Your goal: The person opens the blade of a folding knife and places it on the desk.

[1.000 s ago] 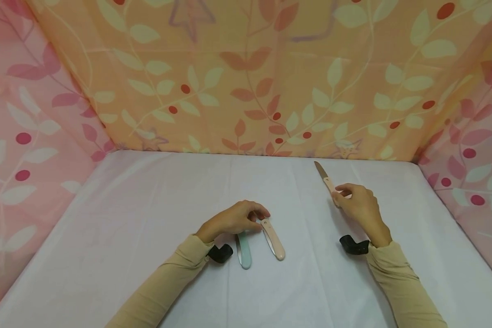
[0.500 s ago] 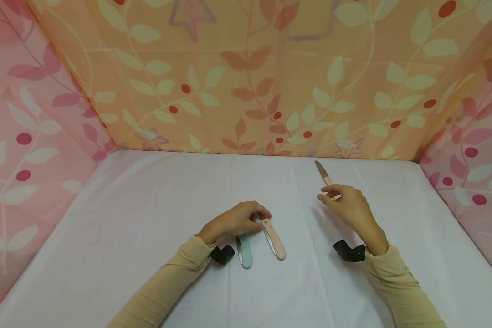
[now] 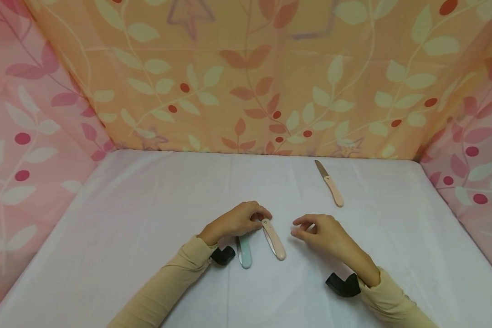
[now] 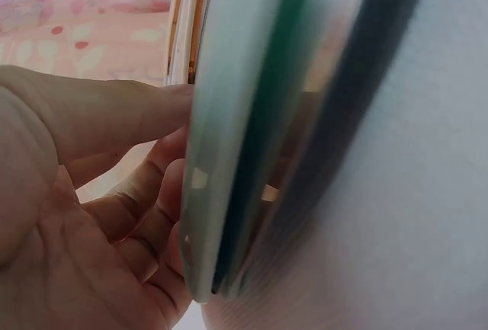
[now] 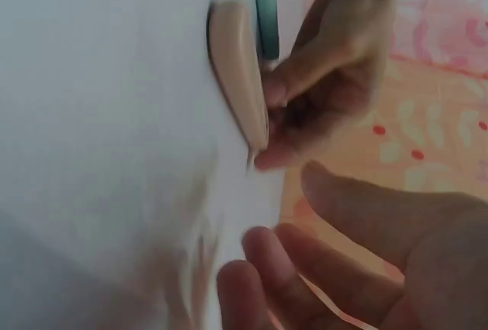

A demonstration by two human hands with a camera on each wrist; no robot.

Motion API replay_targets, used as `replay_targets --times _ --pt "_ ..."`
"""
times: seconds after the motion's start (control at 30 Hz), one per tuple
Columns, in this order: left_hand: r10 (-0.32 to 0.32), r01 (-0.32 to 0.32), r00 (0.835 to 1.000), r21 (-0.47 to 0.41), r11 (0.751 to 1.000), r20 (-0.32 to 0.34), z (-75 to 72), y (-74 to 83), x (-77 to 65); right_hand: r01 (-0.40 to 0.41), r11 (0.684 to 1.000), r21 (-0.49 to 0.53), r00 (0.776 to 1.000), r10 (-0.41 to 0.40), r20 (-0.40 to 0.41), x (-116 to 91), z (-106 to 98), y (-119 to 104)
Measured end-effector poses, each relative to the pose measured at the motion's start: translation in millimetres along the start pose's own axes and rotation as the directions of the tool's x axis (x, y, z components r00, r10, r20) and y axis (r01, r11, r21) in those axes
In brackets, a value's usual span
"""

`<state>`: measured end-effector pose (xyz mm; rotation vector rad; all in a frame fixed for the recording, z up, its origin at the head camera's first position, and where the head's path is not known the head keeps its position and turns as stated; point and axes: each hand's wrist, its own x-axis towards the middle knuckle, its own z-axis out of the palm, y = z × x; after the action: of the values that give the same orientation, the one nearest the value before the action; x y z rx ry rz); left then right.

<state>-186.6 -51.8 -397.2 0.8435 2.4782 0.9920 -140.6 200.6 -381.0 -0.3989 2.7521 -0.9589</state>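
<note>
At mid-table my left hand pinches the pivot end of a pale pink folding knife, its blade folded into the handle. A mint green folding knife, also folded, lies to the left, its upper end hidden under that hand; it looms close in the left wrist view. My right hand hovers to the right of the pink knife, thumb and fingers loosely bent and apart, holding nothing. Farther back on the right lies a third folding knife with a light peach handle, its blade swung out toward the back wall.
White cloth covers the table. Leaf-patterned curtains rise along its back edge and both sides. A black wrist camera mount juts from the right wrist, and another black mount from the left, near the green knife.
My right hand has let go of the peach-handled knife, left it lying with its blade out, and moved toward me and left. The left hand has stayed at the pink knife's end.
</note>
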Motion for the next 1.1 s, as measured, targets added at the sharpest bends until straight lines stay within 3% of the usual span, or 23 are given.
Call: replay_targets --times 0.13,0.3,0.6,0.8,1.1 --pt "0.000 0.000 1.000 0.024 1.000 -0.006 0.5 2.4 0.6 0.056 0.998 0.028 0.994 -0.058 0.096 -4 8 -4" --pt "0.019 -0.018 1.000 0.039 0.999 -0.011 0.1 3.0 0.9 0.102 0.993 0.060 0.985 -0.110 0.135 -6 13 -6" --pt "0.049 -0.049 0.999 -0.024 0.998 0.000 -2.8 -0.4 2.9 0.110 0.991 0.079 0.982 -0.121 0.146 -6 16 -5" --pt "0.069 -0.071 0.997 -0.087 0.994 -0.028 -8.7 -0.7 1.5 0.106 0.988 0.113 0.984 -0.121 0.135 -4 15 -4" --pt "0.075 -0.082 0.994 -0.096 0.992 -0.076 -16.4 3.6 -0.4 0.057 0.963 0.265 0.987 -0.095 0.133 -5 13 -3"
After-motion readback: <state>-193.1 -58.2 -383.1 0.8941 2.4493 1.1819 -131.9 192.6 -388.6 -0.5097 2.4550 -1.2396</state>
